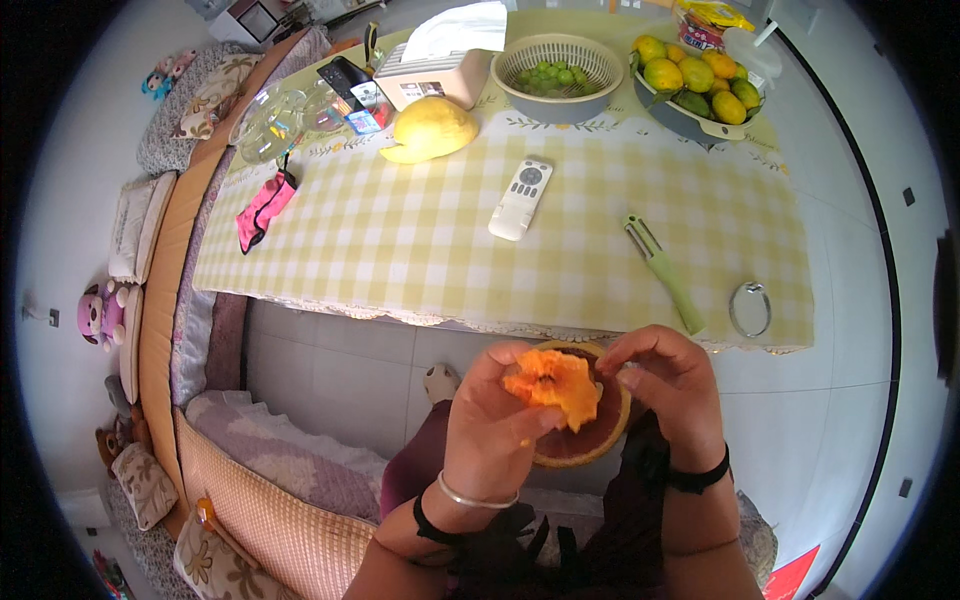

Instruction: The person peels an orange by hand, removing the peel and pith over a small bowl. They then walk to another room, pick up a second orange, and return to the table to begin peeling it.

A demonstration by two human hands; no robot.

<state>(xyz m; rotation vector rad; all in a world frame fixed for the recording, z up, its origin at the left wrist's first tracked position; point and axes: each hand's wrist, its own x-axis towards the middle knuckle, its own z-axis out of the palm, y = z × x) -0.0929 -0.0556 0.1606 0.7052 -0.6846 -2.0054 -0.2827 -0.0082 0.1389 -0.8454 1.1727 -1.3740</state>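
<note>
My left hand (491, 424) holds a torn piece of bright orange fruit (559, 381), with the thumb in front of it. A dark spot shows near the middle of its ragged flesh. My right hand (667, 386) is just right of the fruit, its thumb and index finger curled close together. Whether anything small is between those fingertips cannot be made out. Below both hands is a round, reddish-brown container (574, 448) with a yellowish rim, partly hidden by the hands and fruit. A green peeler (664, 276) lies on the table beyond my right hand.
On the checked tablecloth (390, 247) are a white remote (522, 199), a metal ring (750, 309), a yellow rind-like piece (433, 129), a pink cloth item (267, 206) and a tissue box (431, 79). Behind stand a green-fruit colander (556, 46) and a citrus basket (694, 126). A sofa (277, 517) flanks the left.
</note>
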